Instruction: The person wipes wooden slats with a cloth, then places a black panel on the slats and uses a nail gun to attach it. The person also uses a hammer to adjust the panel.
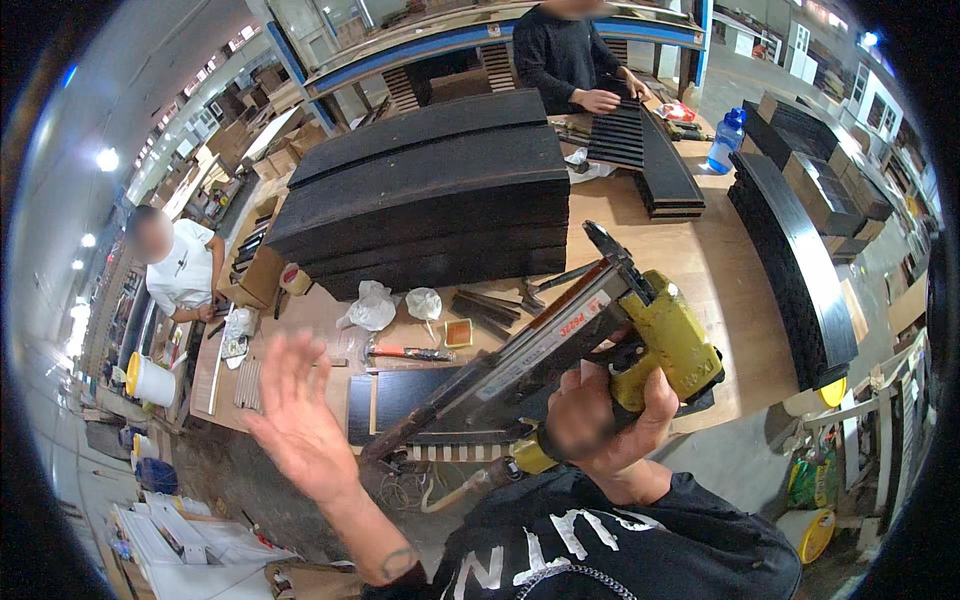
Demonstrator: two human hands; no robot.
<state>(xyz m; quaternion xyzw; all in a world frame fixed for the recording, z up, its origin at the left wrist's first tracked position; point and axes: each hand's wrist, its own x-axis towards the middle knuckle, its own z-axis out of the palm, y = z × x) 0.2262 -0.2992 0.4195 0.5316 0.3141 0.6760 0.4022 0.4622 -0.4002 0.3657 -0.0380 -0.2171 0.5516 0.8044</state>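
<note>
A yellow pneumatic nail gun (680, 335) is clasped at its handle in the right hand (605, 425), its magazine (500, 368) slanted leftward from the grip; the left hand (303, 428) is raised apart, fingers spread.

From my spot, red characters (590, 310) are standing on silver magazine of yellow nail gun (680, 335); smaller dark print is running along same magazine, farther left. Dark marks are showing on gun's yellow body, right side, too faint to make out. Near side: big white letters are spreading across black shirt (600, 500). Far left: small dark mark is sitting on white shirt (185, 262), too small to read.
</note>
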